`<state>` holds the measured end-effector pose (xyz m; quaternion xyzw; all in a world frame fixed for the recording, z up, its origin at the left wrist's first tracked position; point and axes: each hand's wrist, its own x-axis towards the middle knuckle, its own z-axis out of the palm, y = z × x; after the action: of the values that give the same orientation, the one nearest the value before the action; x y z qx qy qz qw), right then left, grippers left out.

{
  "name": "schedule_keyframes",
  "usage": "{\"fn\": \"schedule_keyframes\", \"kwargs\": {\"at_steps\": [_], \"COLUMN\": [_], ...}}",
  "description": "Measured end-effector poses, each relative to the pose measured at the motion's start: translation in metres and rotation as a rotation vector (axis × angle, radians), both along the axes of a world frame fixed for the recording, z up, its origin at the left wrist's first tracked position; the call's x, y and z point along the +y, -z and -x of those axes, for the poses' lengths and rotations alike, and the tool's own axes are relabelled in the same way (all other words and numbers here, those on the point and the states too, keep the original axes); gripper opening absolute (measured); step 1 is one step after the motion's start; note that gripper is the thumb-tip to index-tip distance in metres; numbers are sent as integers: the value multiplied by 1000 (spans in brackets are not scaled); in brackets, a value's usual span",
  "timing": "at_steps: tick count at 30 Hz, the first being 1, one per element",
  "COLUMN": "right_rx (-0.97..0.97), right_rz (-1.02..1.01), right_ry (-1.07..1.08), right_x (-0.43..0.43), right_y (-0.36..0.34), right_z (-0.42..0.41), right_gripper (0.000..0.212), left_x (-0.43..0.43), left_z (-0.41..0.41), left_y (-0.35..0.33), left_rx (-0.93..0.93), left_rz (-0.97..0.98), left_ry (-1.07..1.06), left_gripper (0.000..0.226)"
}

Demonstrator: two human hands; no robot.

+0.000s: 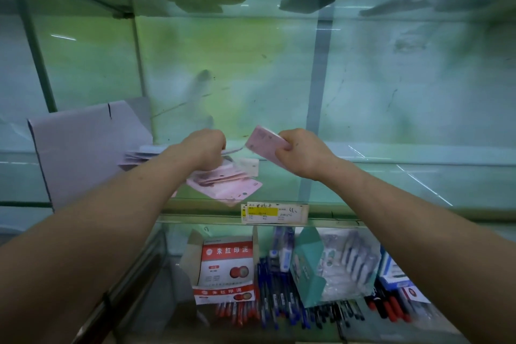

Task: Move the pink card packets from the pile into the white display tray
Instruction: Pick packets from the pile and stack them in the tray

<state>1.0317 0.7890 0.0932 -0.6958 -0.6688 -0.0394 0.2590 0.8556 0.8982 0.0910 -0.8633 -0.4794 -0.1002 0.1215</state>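
Glass shelf (363,181) in green-lit shop cabinet, stationery on lower shelf. Right hand (303,155) pinches small stack of pink card packets (266,145), lifted clear of pile (226,186). Left hand (208,149) curled over pile, fingers hidden; grip cannot tell. White display tray (89,148) probably pale box at left, partly behind left forearm. Advice: square stack before carrying across, set in upright, steady pile meanwhile. Packet count unreadable, motion blur.
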Motion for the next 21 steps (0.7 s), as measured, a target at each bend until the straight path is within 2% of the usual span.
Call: {"fn": "schedule_keyframes", "kwargs": {"at_steps": [4, 10, 16, 21], "right_rx": [-5, -52, -5, 33], "right_rz": [-43, -160, -172, -153], "right_ry": [4, 7, 60, 112], "right_x": [-16, -58, -123, -186], "right_y": [-7, -28, -31, -26], "right_z": [-5, -21, -44, -64], "right_gripper": [12, 13, 11, 11], "left_x": [-11, -59, -126, -181], "left_z": [-4, -27, -66, -92], "left_y": [-8, -31, -41, -36], "left_rx": [-128, -196, -40, -42], "left_rz": [-109, -298, -441, -462], "left_ry": [4, 27, 37, 67], "left_gripper": [30, 18, 19, 21]}}
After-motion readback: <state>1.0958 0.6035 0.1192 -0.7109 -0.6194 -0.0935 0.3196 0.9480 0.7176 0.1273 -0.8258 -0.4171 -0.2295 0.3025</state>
